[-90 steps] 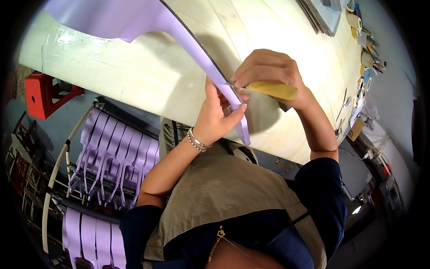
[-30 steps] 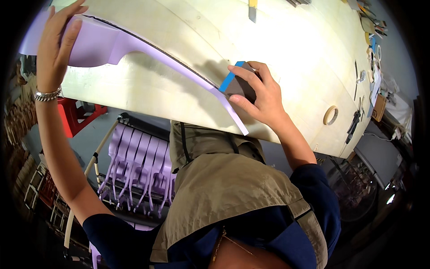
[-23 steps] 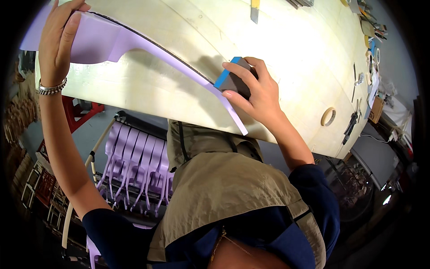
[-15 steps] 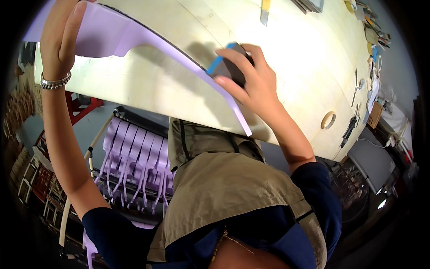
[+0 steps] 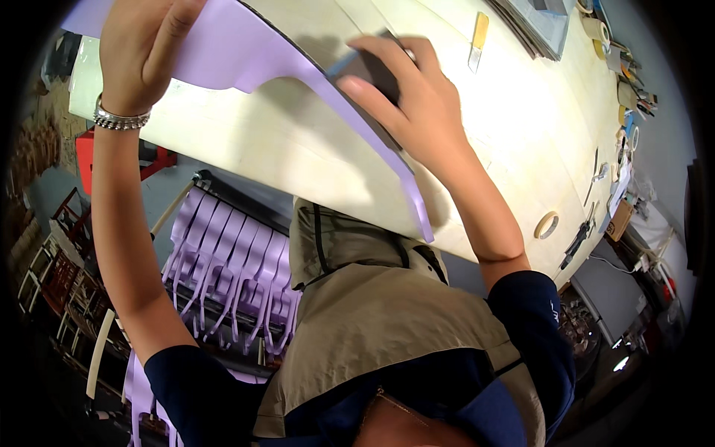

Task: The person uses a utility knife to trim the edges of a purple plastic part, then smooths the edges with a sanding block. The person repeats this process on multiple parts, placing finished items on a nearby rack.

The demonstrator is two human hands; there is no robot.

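Left hand (image 5: 145, 52) is gripping the wide end of the purple panel (image 5: 246, 56) lying on the workbench (image 5: 521, 134). Right hand (image 5: 406, 100) is pressing a dark block (image 5: 369, 67) on its narrow strip. Panel looks light, thin, bendy; best held at the broad end.

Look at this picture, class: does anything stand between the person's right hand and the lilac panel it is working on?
Only the dark block that the right hand grips: it sits between the fingers and the narrow arm of the lilac panel. The left hand holds the panel's wide end directly. Nothing else visible on the pale worktable intervenes.
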